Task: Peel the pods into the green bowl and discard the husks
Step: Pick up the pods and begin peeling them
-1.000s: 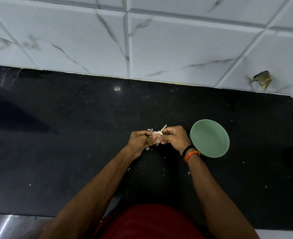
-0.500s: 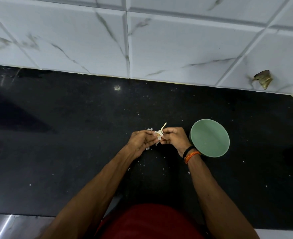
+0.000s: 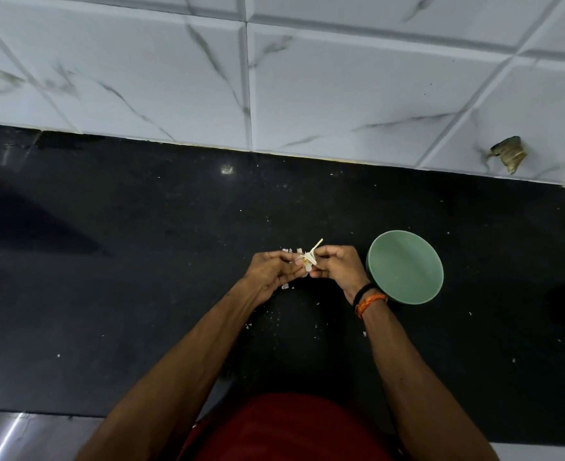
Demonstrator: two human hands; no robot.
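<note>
So the step in hand looks like stripping the papery skin off a small pale pod with a thin stalk [image 3: 308, 258], held up between both hands over the black stone tabletop [image 3: 141, 261]. My take on doing it well: keep one hand steady as the anchor and let the other pull the husk away in short tugs. Work closer to the round green plastic bowl [image 3: 406, 267] just right of the right hand, so the peeled bit drops in rather than onto the tabletop. As far as I can see the bowl has nothing in it.

Grip-wise, the left hand [image 3: 272, 273] has its fingers curled in and pinching the pod's left side. The right hand [image 3: 337, 268] is closed tight on the other side, stalk poking up past the fingertips. Small white husk flakes [image 3: 285, 286] lie scattered under and around the hands.
</note>
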